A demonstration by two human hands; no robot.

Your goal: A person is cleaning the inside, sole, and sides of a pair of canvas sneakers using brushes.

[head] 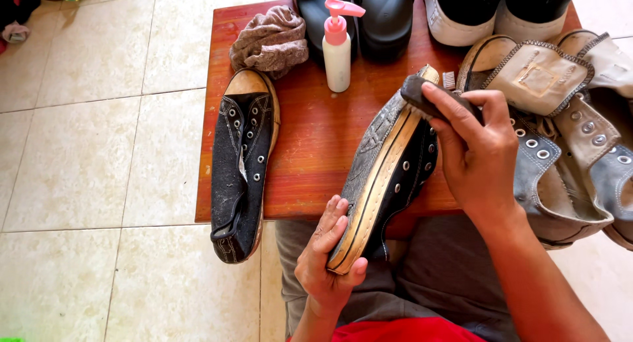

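A black canvas sneaker with metal eyelets is tipped on its side, its worn grey sole and yellowed rubber edge facing left, heel toward the person — toe over the tabletop. A dark brush rests against the sole's edge near the toe — bristles down.

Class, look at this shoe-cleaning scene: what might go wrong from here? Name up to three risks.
1. The left hand grips only the heel end of the tilted shoe; brush pressure from the right hand could twist it loose.
2. The pump bottle stands close by and might be knocked over.
3. The second shoe overhangs the table edge and could fall.
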